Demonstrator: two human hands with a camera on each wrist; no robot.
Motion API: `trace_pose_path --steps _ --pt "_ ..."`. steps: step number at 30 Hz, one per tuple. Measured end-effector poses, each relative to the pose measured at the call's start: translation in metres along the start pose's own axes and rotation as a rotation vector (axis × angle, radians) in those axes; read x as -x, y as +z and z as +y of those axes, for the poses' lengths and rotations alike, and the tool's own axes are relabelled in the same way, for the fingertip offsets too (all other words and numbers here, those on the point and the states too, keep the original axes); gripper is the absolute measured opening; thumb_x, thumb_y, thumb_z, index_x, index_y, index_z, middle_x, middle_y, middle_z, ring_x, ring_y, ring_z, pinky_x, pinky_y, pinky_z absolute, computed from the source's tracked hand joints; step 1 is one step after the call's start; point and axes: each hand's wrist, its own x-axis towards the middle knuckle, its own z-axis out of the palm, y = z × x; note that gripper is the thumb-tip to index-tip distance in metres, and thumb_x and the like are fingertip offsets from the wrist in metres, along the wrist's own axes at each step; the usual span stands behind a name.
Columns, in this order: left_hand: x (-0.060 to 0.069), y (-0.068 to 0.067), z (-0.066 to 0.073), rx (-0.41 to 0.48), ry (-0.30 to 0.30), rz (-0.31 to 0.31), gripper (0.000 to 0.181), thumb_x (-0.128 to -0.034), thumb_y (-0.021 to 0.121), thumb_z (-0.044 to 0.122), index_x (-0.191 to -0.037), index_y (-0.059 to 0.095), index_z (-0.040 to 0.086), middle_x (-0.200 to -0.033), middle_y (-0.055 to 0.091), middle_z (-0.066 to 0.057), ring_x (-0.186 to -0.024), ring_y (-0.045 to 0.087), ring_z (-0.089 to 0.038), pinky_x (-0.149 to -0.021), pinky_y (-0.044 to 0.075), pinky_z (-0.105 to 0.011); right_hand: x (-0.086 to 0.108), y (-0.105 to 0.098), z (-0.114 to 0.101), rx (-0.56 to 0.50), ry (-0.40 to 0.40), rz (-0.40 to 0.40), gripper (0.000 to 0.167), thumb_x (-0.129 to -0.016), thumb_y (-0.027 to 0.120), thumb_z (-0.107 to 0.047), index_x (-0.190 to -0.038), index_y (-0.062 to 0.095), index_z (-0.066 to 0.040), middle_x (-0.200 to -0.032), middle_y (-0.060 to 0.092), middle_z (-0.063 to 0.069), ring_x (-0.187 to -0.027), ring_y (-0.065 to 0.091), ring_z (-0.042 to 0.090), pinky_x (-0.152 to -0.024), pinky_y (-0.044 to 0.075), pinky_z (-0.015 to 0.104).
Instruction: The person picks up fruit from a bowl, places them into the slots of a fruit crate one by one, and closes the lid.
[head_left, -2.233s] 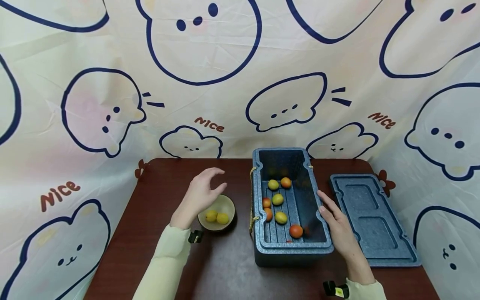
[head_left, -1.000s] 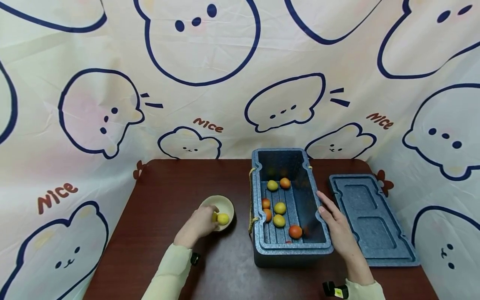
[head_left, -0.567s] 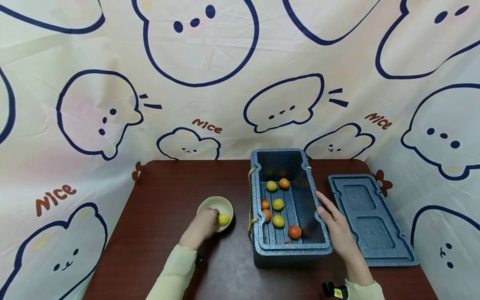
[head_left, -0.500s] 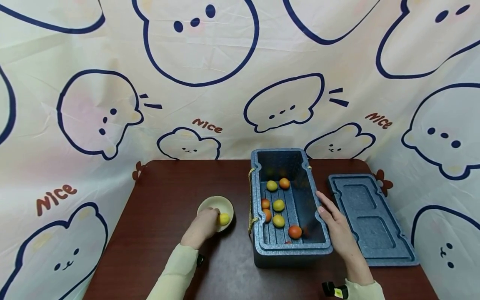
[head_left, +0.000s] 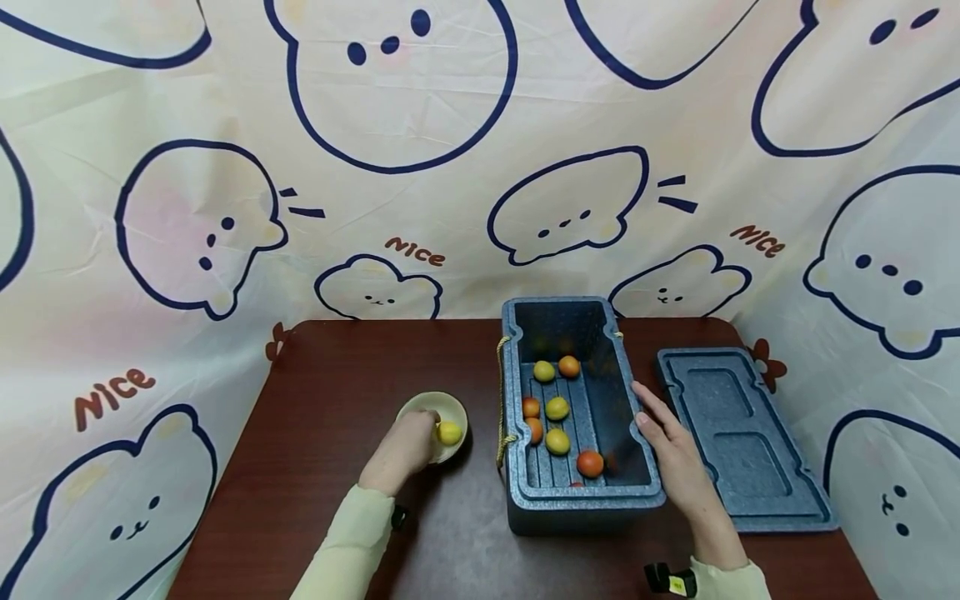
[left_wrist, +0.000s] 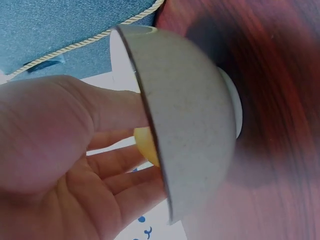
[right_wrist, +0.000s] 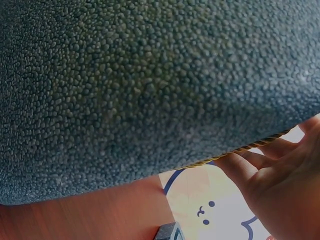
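Note:
My left hand [head_left: 405, 446] reaches into a small cream bowl [head_left: 455, 451] on the table. Its thumb and fingers close around a small yellow fruit [left_wrist: 145, 145], partly hidden by the bowl's rim in the left wrist view. A second yellow fruit [head_left: 449, 432] lies in the bowl beside my fingertips. My right hand [head_left: 681, 467] rests against the right rim of a blue-grey foam box [head_left: 592, 498], its fingers fairly straight along the side. Inside the box lie yellow fruits [head_left: 557, 442] and orange-red fruits [head_left: 590, 464], several in all.
A foam lid [head_left: 750, 437] lies flat right of the box. Yellow rope [head_left: 501, 404] hangs along the box's left side. The dark brown table [head_left: 360, 367] ends at a cartoon-printed curtain behind.
My left hand has come down from above the bowl into it, over one yellow fruit. A yellow fruit in the box has shifted slightly nearer. My right hand stays on the box rim.

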Motion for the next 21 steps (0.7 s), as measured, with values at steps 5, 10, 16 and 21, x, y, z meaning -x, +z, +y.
trace_pose_path --steps 5,10,16,21 --pt "0.003 -0.007 0.001 0.022 -0.021 -0.001 0.019 -0.0807 0.063 -0.011 -0.092 0.069 0.002 -0.077 0.061 -0.003 -0.065 0.049 -0.016 -0.065 0.047 -0.034 0.000 0.000 0.000 -0.004 -0.003 -0.002 0.049 -0.111 0.038 -0.031 -0.159 0.033 -0.023 -0.164 0.028 0.009 -0.136 0.032 0.002 -0.095 0.032 0.008" --pt "0.003 -0.013 0.002 0.037 -0.047 0.005 0.030 -0.0786 0.066 -0.008 -0.106 0.071 0.001 -0.090 0.067 -0.008 -0.068 0.055 -0.021 -0.066 0.050 -0.037 0.000 0.000 0.000 0.000 -0.002 -0.001 0.049 -0.111 0.038 -0.031 -0.159 0.033 -0.024 -0.164 0.028 0.008 -0.136 0.032 0.001 -0.095 0.032 0.009" --pt "0.001 -0.023 0.004 0.003 0.027 0.066 0.033 -0.0777 0.067 -0.008 -0.109 0.071 -0.002 -0.105 0.070 -0.017 -0.086 0.068 -0.032 -0.074 0.055 -0.043 0.000 0.000 -0.001 0.010 0.000 -0.006 0.049 -0.111 0.038 -0.031 -0.160 0.032 -0.023 -0.164 0.028 0.008 -0.143 0.030 0.019 -0.096 0.031 0.008" --pt "-0.004 -0.043 0.012 0.010 0.035 0.055 0.032 -0.0853 0.070 -0.003 -0.117 0.069 -0.002 -0.118 0.068 -0.019 -0.105 0.067 -0.036 -0.084 0.056 -0.045 0.000 0.001 -0.002 0.003 0.005 -0.010 0.050 -0.111 0.038 -0.031 -0.160 0.032 -0.023 -0.164 0.028 0.009 -0.143 0.030 0.027 -0.095 0.032 0.009"
